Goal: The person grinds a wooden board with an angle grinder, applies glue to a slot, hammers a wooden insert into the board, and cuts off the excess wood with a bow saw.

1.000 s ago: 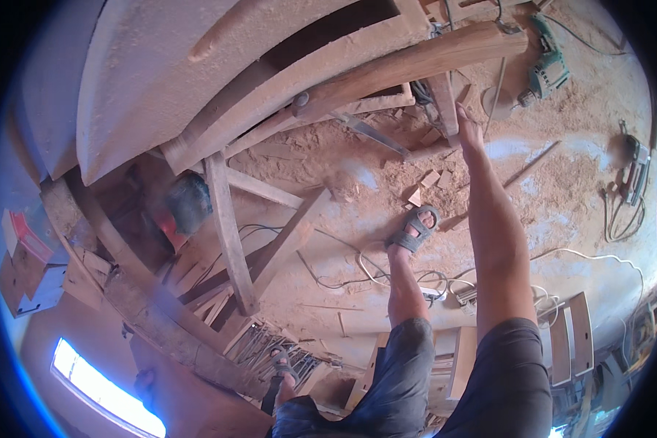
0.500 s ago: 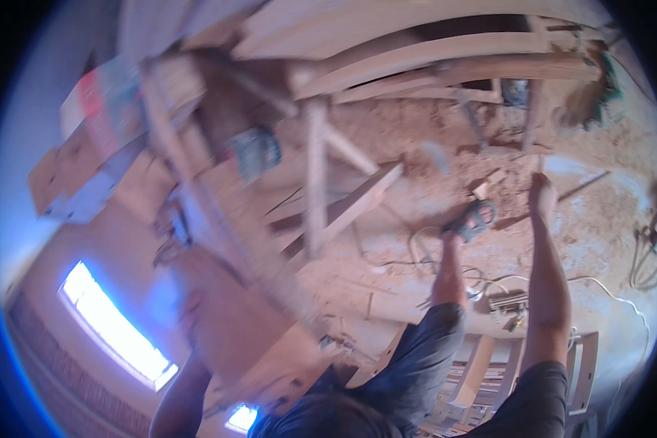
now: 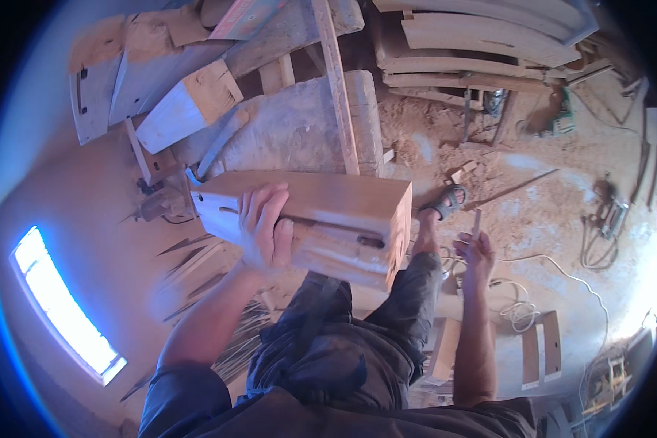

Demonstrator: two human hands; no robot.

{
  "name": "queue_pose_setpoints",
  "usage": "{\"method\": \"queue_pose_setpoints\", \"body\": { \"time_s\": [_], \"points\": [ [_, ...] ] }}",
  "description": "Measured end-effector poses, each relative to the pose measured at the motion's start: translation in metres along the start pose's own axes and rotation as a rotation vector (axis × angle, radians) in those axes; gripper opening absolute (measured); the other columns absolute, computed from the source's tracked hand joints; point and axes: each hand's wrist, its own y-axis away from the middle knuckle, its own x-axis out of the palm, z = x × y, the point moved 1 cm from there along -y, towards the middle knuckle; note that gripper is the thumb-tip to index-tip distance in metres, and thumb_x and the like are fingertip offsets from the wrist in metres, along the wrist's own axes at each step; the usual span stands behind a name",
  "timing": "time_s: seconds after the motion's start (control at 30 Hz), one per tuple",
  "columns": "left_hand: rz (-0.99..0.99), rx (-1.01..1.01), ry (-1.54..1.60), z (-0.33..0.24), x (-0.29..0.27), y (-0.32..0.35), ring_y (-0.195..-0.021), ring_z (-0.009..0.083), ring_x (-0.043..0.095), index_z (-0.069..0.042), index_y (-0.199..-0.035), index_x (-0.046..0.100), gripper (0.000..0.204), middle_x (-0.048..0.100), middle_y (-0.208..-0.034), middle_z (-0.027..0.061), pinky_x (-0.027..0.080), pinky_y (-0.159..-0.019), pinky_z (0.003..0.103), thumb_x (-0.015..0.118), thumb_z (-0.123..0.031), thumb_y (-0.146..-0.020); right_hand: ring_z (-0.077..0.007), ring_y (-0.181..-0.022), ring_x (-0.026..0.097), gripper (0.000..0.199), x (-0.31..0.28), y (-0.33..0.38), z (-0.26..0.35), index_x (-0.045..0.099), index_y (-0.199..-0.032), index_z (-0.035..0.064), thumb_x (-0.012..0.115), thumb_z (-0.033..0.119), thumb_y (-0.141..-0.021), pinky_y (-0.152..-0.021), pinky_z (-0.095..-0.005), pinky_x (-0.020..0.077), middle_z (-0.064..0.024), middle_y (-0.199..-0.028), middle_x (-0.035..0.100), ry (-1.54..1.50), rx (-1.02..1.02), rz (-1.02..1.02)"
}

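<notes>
My left hand point(image 3: 264, 228) grips a thick, light-brown wooden block point(image 3: 328, 212) with slots cut in its side, holding it up at chest height, roughly level. My right hand point(image 3: 475, 252) hangs lower to the right, its fingers closed around a thin pale stick or pencil point(image 3: 477, 220) that points upward. Below the block are my dark trousers point(image 3: 343, 343) and one sandalled foot point(image 3: 445, 202) on the sawdust-covered floor.
Curved wooden planks point(image 3: 482, 36) and beams are stacked at the top. A rough workbench point(image 3: 299, 131) stands behind the block. Power tools point(image 3: 555, 117) and cables point(image 3: 522, 310) lie on the sandy floor to the right. Small wooden frames point(image 3: 540, 347) rest at lower right. A bright window point(image 3: 62, 306) is at left.
The view has swung left and down. My left hand came up holding the wooden block, which was not in hand a second ago. My right hand dropped from the overhead beam.
</notes>
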Motion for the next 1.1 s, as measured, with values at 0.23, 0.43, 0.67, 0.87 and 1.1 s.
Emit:
{"method": "queue_pose_setpoints", "body": {
  "time_s": [0.23, 0.43, 0.67, 0.87, 1.1],
  "points": [
    [-0.27, 0.229, 0.249, -0.003, -0.011, 0.011, -0.114, 0.0442, 0.06, 0.0, -0.12, 0.062, 0.044, 0.062, -0.124, 0.0208, 0.049, -0.094, 0.054, 0.07, -0.011, -0.079, -0.0177, -0.077, 0.066, 0.008, 0.123, 0.139, 0.063, 0.058, -0.101, 0.0059, 0.062, 0.012, -0.098, -0.07, -0.0307, 0.0564, -0.0066, -0.088, 0.066, 0.013, -0.082, -0.238],
    [0.011, 0.616, 0.583, -0.046, -0.039, 0.075, -0.128, 0.039, 0.054, -0.007, -0.121, 0.062, 0.041, 0.061, -0.126, 0.0171, 0.032, -0.12, 0.058, 0.066, -0.018, -0.082, -0.0107, -0.072, 0.061, 0.021, 0.215, 0.275, 0.029, 0.062, -0.097, -0.0016, 0.061, 0.019, -0.103, -0.064, -0.0255, 0.0516, -0.0062, -0.085, 0.066, 0.48, -0.397, -0.128],
    [0.009, 0.087, 0.556, 0.147, -0.127, 0.185, -0.102, 0.0373, 0.065, -0.01, -0.111, 0.072, 0.035, 0.07, -0.104, 0.0141, 0.052, -0.091, 0.049, 0.068, -0.004, -0.076, -0.0088, -0.075, 0.057, 0.022, 0.423, 0.292, 0.027, 0.074, -0.106, -0.0027, 0.062, 0.015, -0.101, -0.067, -0.0256, 0.0464, -0.0025, -0.081, 0.066, 0.901, -0.717, 0.299],
    [-0.343, -0.467, 0.429, 0.263, -0.168, 0.264, -0.083, 0.042, 0.065, -0.001, -0.1, 0.065, 0.01, 0.066, -0.087, 0.0198, 0.051, -0.072, 0.048, 0.065, -0.008, -0.092, -0.0401, -0.119, 0.063, 0.044, 0.587, 0.136, 0.018, 0.067, -0.131, 0.0091, 0.068, 0.012, -0.087, -0.104, -0.0448, 0.0492, -0.0193, -0.127, 0.068, 1.392, -0.956, 0.549],
    [-0.324, -0.537, 0.602, 0.245, -0.152, 0.321, -0.075, 0.0399, 0.06, 0.001, -0.099, 0.063, 0.005, 0.061, -0.082, 0.0198, 0.046, -0.065, 0.046, 0.062, -0.001, -0.094, -0.0356, -0.128, 0.06, 0.038, 0.659, 0.07, -0.03, 0.07, -0.125, 0.0122, 0.067, 0.022, -0.088, -0.109, -0.0567, 0.0428, -0.0171, -0.132, 0.064, 2.289, -1.116, 0.321]
  ]
}}
